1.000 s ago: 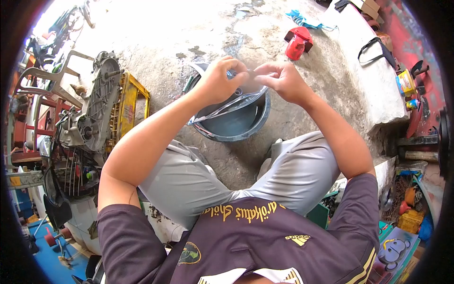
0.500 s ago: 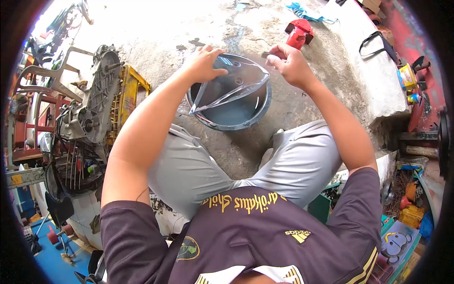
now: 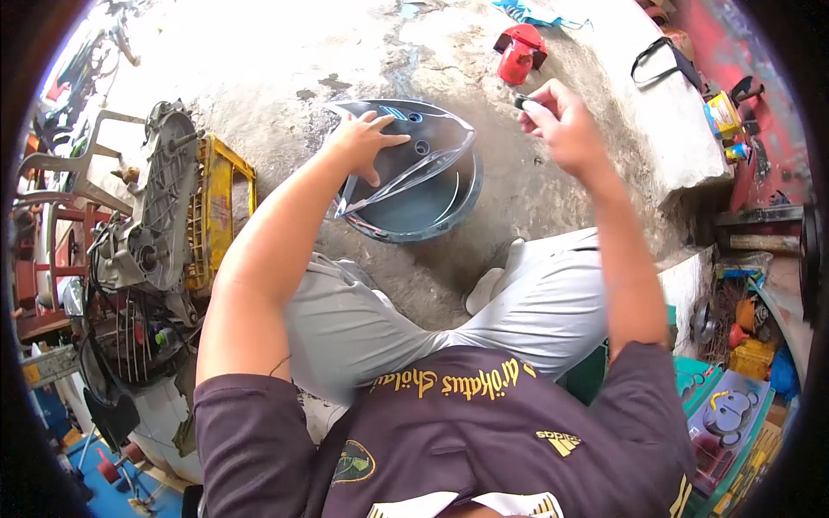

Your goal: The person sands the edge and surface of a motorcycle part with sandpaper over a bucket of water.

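A dark pointed panel [image 3: 445,134] with silvery edges and two round holes lies across a round basin [image 3: 414,226] on the floor. Spread over the panel's left part, my left hand [image 3: 367,144] rests with its fingers apart. To the right of the panel, raised above the floor, my right hand [image 3: 561,125] pinches a small dark piece [image 3: 521,102] between thumb and fingers. Water seems to show inside the basin below the panel.
A red bottle-like object [image 3: 520,56] and a blue cloth [image 3: 528,12] lie ahead. Engine parts [image 3: 168,190] and a yellow crate [image 3: 226,186] stand at left. A white ledge [image 3: 669,129] runs along the right, with a black strap on it.
My right hand has moved away from the panel to the right with the small dark piece. My left hand has come down onto the panel and spread its fingers.
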Available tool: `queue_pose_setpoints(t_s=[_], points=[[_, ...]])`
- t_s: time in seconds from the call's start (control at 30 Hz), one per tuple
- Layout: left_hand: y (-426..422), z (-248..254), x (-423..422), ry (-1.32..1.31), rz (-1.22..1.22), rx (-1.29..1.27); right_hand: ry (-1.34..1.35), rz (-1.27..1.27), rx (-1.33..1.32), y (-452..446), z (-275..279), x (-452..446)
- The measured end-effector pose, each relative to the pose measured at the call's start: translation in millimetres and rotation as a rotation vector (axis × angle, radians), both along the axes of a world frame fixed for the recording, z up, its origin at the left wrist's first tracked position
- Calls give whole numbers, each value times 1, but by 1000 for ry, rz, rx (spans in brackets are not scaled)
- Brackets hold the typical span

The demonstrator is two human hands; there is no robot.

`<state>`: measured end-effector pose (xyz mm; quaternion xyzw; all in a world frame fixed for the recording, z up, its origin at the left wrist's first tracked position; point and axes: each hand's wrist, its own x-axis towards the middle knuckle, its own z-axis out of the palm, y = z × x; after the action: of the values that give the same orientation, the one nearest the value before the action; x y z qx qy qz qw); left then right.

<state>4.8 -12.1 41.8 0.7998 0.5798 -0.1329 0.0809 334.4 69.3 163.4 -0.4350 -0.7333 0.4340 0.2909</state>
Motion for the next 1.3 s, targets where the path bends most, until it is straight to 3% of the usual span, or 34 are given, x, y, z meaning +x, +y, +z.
queue_pose_setpoints(t_s=[0.1,0.17,0.3,0.37,0.5,0.6,0.77,0.87,1.03,1.17,1.3], points=[[10,-7,5,-15,35,-66,13,-207,-44,-38,-59,-29],[15,-11,0,-83,72,-86,-56,-318,60,-54,-141,-46],[-5,-13,10,52,59,-3,-408,-277,343,-82,-209,-65],[-8,-16,9,32,93,-20,-441,-267,366,-79,-231,-67],[12,-11,21,19,79,-92,-468,-244,469,-73,-233,-73],[27,-6,42,225,111,-187,-330,-111,509,-72,-243,-70],[37,-6,37,160,106,-320,-284,-201,440,-59,-245,-67],[42,-11,36,171,88,-312,-212,-61,445,-71,-246,-71],[41,-13,34,136,84,-306,-216,-226,467,-58,-243,-66],[42,-18,32,145,65,-292,-184,-70,487,-68,-246,-67],[40,-18,32,151,46,-276,-202,-246,490,-50,-239,-63]])
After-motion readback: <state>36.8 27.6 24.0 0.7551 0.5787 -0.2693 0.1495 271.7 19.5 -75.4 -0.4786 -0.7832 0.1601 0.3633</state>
